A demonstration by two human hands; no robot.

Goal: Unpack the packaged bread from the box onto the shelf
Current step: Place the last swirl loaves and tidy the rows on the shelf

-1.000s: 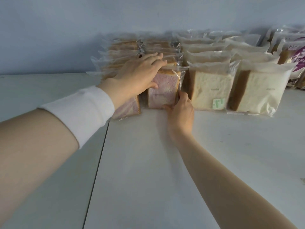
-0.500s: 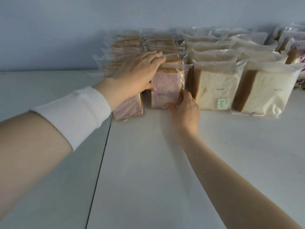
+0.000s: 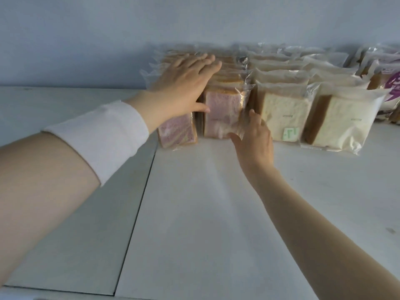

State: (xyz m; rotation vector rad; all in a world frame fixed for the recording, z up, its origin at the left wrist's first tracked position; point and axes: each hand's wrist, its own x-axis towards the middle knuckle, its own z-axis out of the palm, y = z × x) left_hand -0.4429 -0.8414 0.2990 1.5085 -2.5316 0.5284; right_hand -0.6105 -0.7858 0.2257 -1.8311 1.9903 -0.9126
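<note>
Head view: the packaged bread stands in rows along the back edge of the shelf [image 3: 216, 213], against the pale wall [image 3: 86, 40]. There are two rows of pink-swirled slices nearer the left and two rows of white loaf packs [image 3: 281, 118] to their right. A pack with purple print [image 3: 391, 87] sits towards the shelf's right edge.

The left hand [image 3: 186, 83] lies flat on top of the pink rows, fingers straight and spread across the clear wrappers. Its thumb touches the upper left corner of the front pink pack [image 3: 223, 118]. A white cuff [image 3: 99, 135] wraps that forearm.

The front pink pack stands upright, face towards the front edge of the shelf. Just beside it on the left is another pink pack [image 3: 177, 133], partly hidden under the left wrist.

The right hand [image 3: 253, 137] is at the front pink pack's lower right corner. Its thumb is against the bottom front of the wrapper and its fingers [image 3: 253, 113] rest along the pack's right side, in the narrow gap next to the white loaf packs. The fingers look loosely extended, touching rather than clamping.

A dark seam [image 3: 140, 202] runs from the front edge of the shelf back towards the pink packs.
</note>
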